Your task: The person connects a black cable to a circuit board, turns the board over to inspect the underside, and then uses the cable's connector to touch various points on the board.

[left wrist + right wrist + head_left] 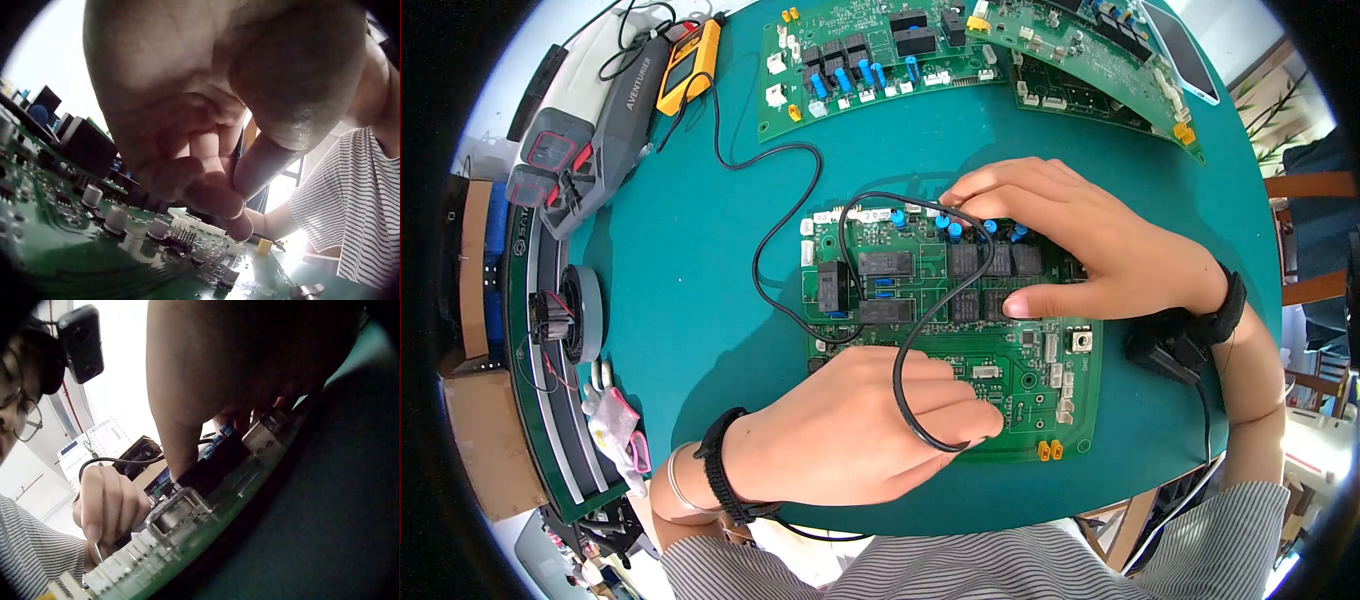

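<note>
A green circuit board (940,345) lies on the table before me, with black relays (886,264) and blue capacitors (955,232) on its far half. My left hand (860,425) is over the near left of the board, its fingers bent. In the right wrist view it pinches a slim corded probe (98,552) whose metal tip points down by the white connectors (122,565). A black cable (757,275) loops over the board to this hand. My right hand (1090,235) grips across the board's far right, thumb on a relay, fingers at the capacitors by the far edge.
A yellow handheld meter (687,68) lies at the back left beside a grey tool (625,125). More circuit boards (880,60) lie at the back, stacked at the right near a phone (1185,50). A glove (612,425) and a round reel (583,313) lie at the left edge.
</note>
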Action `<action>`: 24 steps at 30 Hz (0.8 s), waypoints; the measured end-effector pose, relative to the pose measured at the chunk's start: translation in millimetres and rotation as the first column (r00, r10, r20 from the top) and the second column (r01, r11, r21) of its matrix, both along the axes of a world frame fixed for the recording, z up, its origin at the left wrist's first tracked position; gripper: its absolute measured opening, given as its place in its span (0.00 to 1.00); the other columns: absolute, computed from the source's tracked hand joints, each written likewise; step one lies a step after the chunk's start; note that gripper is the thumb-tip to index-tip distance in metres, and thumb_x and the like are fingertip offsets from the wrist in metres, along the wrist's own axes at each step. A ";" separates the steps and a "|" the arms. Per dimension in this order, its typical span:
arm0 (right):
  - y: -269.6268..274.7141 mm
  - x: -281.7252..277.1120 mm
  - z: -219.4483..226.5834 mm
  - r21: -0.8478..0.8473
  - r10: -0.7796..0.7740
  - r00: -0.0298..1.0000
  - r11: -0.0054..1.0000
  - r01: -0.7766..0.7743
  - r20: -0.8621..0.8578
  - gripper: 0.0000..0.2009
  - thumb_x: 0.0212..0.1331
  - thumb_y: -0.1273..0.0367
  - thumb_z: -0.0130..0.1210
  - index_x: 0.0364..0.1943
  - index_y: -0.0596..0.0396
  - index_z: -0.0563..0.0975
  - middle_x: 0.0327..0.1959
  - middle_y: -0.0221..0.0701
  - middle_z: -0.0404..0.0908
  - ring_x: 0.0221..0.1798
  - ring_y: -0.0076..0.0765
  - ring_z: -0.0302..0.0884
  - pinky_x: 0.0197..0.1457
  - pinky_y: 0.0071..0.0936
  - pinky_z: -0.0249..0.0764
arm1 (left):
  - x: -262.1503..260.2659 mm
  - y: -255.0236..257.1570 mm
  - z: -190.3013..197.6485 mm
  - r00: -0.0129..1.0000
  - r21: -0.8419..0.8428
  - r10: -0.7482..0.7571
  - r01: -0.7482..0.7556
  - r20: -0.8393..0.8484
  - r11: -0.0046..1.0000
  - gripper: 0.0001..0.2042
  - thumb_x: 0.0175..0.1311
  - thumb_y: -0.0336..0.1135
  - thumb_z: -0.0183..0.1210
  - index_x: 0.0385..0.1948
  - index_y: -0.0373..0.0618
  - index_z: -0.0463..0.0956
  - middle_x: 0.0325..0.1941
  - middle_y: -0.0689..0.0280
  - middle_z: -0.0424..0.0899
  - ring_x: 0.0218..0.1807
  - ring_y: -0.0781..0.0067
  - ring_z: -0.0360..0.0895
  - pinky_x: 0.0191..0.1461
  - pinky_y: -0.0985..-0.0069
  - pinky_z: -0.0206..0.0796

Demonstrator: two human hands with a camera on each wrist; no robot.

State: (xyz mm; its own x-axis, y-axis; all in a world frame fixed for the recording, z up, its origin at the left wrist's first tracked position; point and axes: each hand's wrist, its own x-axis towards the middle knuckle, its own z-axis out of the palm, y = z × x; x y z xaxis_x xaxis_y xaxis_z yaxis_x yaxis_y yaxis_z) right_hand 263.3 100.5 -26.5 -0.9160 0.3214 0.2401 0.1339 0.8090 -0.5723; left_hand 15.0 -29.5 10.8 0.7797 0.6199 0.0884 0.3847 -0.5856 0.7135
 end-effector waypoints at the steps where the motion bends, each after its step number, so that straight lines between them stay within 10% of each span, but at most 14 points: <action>1: 0.0 0.1 0.1 0.001 -0.001 1.000 1.000 0.001 -0.002 0.31 0.64 0.56 0.66 0.66 0.56 0.72 0.69 0.42 0.72 0.73 0.51 0.67 0.75 0.44 0.59 | 0.1 0.1 -0.1 1.000 0.000 0.000 0.000 0.000 1.000 0.14 0.57 0.26 0.69 0.46 0.48 0.83 0.34 0.68 0.84 0.31 0.62 0.80 0.31 0.65 0.69; 24: 0.3 0.0 0.2 0.000 -0.001 1.000 1.000 0.001 0.008 0.31 0.65 0.56 0.65 0.67 0.57 0.71 0.70 0.42 0.72 0.73 0.51 0.67 0.74 0.44 0.59 | 0.6 0.4 1.2 0.999 -0.018 -0.036 0.035 -0.029 0.999 0.13 0.60 0.28 0.68 0.48 0.48 0.83 0.36 0.68 0.85 0.31 0.61 0.79 0.33 0.65 0.69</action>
State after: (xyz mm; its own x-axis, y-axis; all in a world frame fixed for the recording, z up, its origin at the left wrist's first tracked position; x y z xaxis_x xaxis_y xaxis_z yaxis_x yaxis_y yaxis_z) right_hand 263.4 100.8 -26.3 -0.9177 0.3222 0.2325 0.1393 0.8089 -0.5712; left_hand 15.6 -29.1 11.9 0.8032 0.5932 0.0539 0.3852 -0.5864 0.7125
